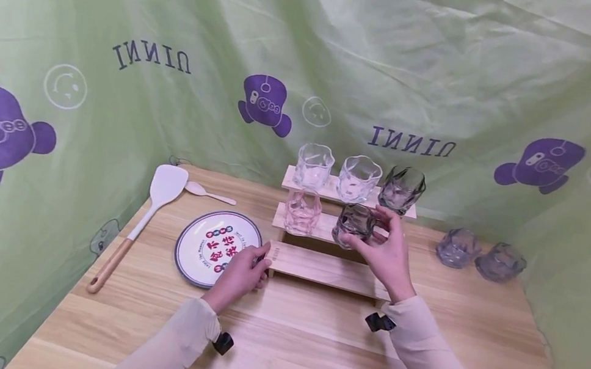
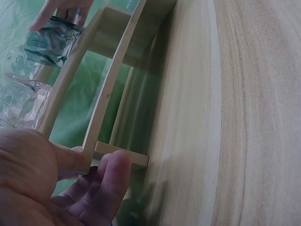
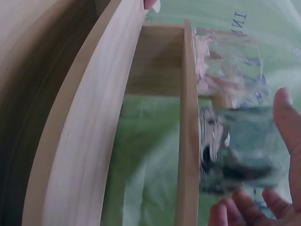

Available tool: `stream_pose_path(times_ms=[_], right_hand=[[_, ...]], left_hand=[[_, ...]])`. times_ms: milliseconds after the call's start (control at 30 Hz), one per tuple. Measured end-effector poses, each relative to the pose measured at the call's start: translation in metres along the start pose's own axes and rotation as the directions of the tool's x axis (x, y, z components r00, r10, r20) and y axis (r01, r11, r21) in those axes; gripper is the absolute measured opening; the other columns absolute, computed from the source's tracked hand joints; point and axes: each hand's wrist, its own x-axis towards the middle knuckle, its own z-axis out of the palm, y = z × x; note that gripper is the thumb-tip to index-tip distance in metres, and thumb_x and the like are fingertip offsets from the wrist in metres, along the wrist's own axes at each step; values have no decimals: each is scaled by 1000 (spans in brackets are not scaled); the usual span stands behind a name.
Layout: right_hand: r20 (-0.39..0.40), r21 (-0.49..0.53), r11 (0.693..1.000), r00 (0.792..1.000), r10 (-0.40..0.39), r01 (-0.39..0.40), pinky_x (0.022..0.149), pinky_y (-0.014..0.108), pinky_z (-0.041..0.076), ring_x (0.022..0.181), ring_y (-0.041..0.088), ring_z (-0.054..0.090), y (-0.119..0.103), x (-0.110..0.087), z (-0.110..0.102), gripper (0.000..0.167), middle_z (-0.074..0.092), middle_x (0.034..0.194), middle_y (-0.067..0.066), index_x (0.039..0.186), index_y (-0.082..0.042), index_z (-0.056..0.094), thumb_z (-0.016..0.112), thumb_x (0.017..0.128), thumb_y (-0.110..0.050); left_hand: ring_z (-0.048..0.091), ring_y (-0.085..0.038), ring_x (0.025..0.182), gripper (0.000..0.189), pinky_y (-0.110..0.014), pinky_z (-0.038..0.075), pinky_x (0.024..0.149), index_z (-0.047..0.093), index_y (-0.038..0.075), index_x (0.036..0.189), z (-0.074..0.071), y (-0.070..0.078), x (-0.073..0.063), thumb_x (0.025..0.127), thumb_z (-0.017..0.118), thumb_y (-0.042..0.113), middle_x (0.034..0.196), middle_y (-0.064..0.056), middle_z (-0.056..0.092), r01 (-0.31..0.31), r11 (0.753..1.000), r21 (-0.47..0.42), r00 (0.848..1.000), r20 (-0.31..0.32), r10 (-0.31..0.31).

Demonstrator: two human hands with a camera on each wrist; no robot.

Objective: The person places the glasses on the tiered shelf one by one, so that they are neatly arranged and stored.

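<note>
A three-step wooden rack (image 1: 329, 270) stands on the table. My left hand (image 1: 242, 273) grips the left end of its lowest step; in the left wrist view the thumb (image 2: 70, 157) lies against the plank's end, with fingers curled beside it. My right hand (image 1: 389, 254) holds a dark grey glass (image 1: 354, 224) on the middle step, thumb on one side and fingers on the other. To its left on that step is a pinkish glass (image 1: 302, 213). Along the top step stand two clear glasses, one left (image 1: 314, 167) and one central (image 1: 358, 180), and a dark glass (image 1: 402, 189).
Two more tinted glasses, a bluish one (image 1: 456, 247) and a greyer one (image 1: 500, 262), stand right of the rack. Left of it lie a round plate (image 1: 193, 252), a white spatula (image 1: 166, 187) with a wooden handle, and a small spoon (image 1: 211, 194). Green cloth (image 1: 345, 49) hangs behind the table.
</note>
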Motion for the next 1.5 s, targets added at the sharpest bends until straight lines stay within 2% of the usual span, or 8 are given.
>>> stream_pose_path(times_ms=[300, 567, 700, 900, 1000, 1167, 1367, 1500], right_hand=[[13, 50, 998, 999, -35, 35, 93, 55, 55, 106, 35, 62, 11, -1, -8, 62, 63, 121, 21, 132, 4, 55, 88, 79, -5], [24, 41, 999, 999, -29, 28, 92, 40, 58, 102, 26, 65, 14, -3, -13, 60, 64, 120, 12, 129, -1, 57, 89, 80, -16], [28, 41, 999, 999, -20, 19, 94, 46, 57, 103, 30, 64, 18, -8, -30, 55, 65, 119, 14, 126, 0, 60, 88, 82, -18], [-72, 39, 999, 997, 8, -5, 85, 22, 58, 95, 21, 66, 25, -15, -78, 40, 68, 110, 20, 122, 5, 63, 80, 88, -6], [-219, 72, 996, 973, 67, -52, 82, 16, 56, 90, 14, 65, 39, -12, -106, 38, 69, 107, 15, 121, 6, 63, 79, 88, -2], [-432, 102, 987, 889, 153, -121, 93, 21, 53, 106, 20, 60, 85, 0, -148, 50, 63, 119, 12, 129, 1, 58, 82, 87, -9], [-367, -14, 928, 865, 341, -372, 119, 40, 34, 142, 28, 36, 120, 4, -165, 79, 38, 155, 13, 154, -8, 35, 79, 91, -26], [-323, -107, 916, 884, 337, -388, 123, 43, 22, 146, 33, 29, 129, 11, -163, 88, 30, 161, 15, 159, -7, 25, 78, 92, -30]], left_hand=[[67, -24, 73, 54, -32, 63, 60, 41, 7, 153, 3, 5, 0, 102, 61, 8, 100, -12, 58, 36, 999, -7, 999, -17, -36], [70, -21, 72, 53, -34, 64, 65, 46, 3, 149, 11, 13, 4, 99, 62, 1, 123, -19, 64, 65, 997, -35, 998, -15, -66], [70, -21, 72, 51, -34, 64, 64, 48, 0, 147, 13, 14, 4, 98, 63, 0, 125, -21, 63, 66, 997, -29, 998, -14, -67], [71, -23, 76, 50, -33, 64, 68, 50, -3, 145, 11, 12, 2, 97, 64, -1, 129, -22, 62, 74, 996, -46, 997, -25, -75], [71, -21, 75, 49, -31, 63, 68, 50, -3, 145, 8, 12, 2, 97, 64, 0, 130, -22, 61, 75, 996, -39, 996, -38, -77], [71, -21, 75, 50, -30, 63, 66, 49, -1, 146, 4, 15, 4, 98, 64, 2, 129, -20, 62, 74, 997, -4, 997, -38, -74], [71, -23, 74, 50, -33, 63, 65, 49, -1, 146, 5, 18, 5, 98, 64, 2, 121, -20, 65, 84, 996, 25, 996, -33, -84], [71, -24, 75, 50, -32, 64, 66, 49, -2, 145, 4, 16, 4, 98, 64, 1, 122, -22, 64, 77, 997, 2, 997, -29, -77]])
